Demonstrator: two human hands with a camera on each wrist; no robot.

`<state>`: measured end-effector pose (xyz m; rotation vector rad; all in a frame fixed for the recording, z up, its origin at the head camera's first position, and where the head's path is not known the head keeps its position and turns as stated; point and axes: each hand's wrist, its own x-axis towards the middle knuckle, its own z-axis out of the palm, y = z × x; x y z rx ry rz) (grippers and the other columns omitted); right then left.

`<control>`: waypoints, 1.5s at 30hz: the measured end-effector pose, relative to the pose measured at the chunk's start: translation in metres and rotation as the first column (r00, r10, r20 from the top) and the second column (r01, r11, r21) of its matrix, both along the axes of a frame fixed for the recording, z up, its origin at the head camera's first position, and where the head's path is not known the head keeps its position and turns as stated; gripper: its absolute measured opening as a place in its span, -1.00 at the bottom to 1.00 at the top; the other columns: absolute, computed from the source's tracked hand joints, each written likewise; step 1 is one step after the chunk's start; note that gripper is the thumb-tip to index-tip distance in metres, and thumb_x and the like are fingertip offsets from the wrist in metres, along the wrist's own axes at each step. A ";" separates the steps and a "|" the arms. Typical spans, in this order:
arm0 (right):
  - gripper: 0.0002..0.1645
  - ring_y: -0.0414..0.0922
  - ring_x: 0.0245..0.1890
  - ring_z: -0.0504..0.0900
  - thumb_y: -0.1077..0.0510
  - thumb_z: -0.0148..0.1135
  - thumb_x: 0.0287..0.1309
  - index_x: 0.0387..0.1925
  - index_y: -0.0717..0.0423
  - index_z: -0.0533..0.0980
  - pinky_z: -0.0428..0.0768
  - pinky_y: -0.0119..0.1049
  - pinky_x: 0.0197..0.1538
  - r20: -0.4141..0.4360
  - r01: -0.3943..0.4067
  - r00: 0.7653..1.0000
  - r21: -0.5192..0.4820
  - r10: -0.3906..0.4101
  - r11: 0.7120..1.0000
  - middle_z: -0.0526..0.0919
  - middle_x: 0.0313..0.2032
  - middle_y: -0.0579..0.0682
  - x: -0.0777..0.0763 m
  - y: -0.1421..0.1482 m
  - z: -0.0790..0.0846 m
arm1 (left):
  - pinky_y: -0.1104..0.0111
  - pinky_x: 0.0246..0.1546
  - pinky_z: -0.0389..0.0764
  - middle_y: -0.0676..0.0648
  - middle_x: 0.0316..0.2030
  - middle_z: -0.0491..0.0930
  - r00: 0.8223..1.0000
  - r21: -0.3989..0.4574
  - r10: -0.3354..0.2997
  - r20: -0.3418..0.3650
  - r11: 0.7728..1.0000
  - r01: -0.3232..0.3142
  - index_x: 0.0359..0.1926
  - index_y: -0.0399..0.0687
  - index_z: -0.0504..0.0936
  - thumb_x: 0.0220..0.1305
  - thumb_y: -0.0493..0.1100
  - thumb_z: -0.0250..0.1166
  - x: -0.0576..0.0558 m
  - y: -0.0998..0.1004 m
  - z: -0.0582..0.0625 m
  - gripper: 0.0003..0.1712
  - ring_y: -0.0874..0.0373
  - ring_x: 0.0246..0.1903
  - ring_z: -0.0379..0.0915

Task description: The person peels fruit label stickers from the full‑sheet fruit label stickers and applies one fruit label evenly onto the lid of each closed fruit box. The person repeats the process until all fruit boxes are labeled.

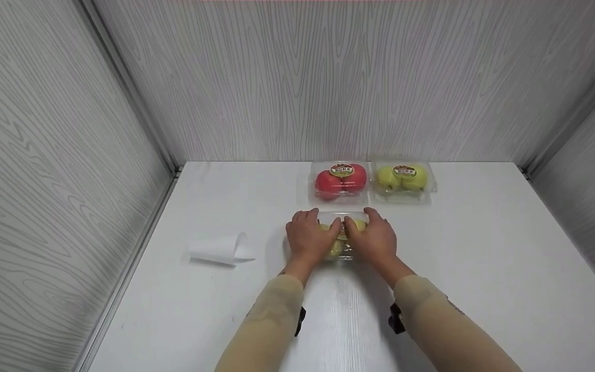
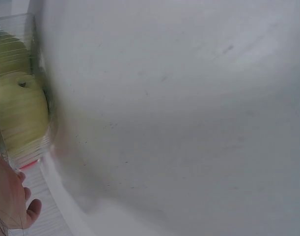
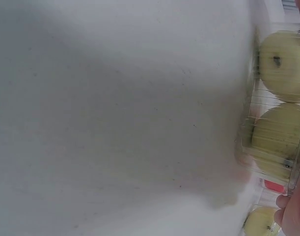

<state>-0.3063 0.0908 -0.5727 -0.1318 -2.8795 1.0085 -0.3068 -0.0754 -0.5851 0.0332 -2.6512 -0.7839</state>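
Note:
A clear plastic clamshell box (image 1: 345, 252) of yellow-green fruit sits between both hands at the middle of the table. My left hand (image 1: 310, 236) grips its left side, with the thumb over the lid. From the right, my right hand (image 1: 375, 240) holds the other side, its thumb close to the left one over the label. In the left wrist view, a pale green fruit (image 2: 22, 110) with a stem dimple shows through the ribbed wall, above the left hand (image 2: 10, 196). The right wrist view shows fruit (image 3: 282, 66) inside the box and part of the right hand (image 3: 296, 211).
Behind the hands stand two more labelled clear boxes side by side, one with red fruit (image 1: 341, 182), one with yellow-green fruit (image 1: 403, 179). A curled white paper sheet (image 1: 217, 249) lies left on the white table (image 1: 483, 268). Wood-grain panels (image 1: 297, 82) enclose the back and sides.

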 end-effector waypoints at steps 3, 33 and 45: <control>-0.10 0.36 0.31 0.54 -0.39 0.20 0.36 0.43 0.17 0.44 0.47 0.21 0.34 -0.017 0.002 1.000 -0.002 -0.002 1.000 0.63 0.24 0.35 0.001 0.001 0.001 | -0.04 0.15 0.50 -0.20 0.03 0.76 1.000 0.006 0.004 0.001 1.000 -0.004 0.16 -0.22 0.74 0.26 0.35 0.36 0.001 0.001 0.002 -0.22 -0.11 0.14 0.60; -0.21 0.34 0.24 0.60 -0.23 0.21 0.33 0.41 0.15 0.47 0.53 0.20 0.26 -0.022 0.038 0.999 -0.002 -0.038 0.999 0.69 0.14 0.37 0.002 0.002 0.001 | -0.02 0.12 0.52 -0.18 0.04 0.74 1.000 0.045 0.027 0.005 0.999 -0.027 0.16 -0.18 0.74 0.27 0.22 0.40 0.003 0.004 0.001 -0.35 -0.08 0.15 0.60; -0.12 0.38 0.31 0.53 -0.30 0.25 0.33 0.46 0.15 0.42 0.44 0.25 0.36 -0.043 -0.037 0.998 -0.022 0.036 0.999 0.62 0.26 0.34 0.003 0.007 -0.006 | -0.01 0.20 0.51 -0.23 0.11 0.70 1.000 0.098 -0.016 -0.014 0.995 0.017 0.20 -0.22 0.71 0.20 0.28 0.44 0.004 -0.001 -0.002 -0.23 -0.14 0.14 0.60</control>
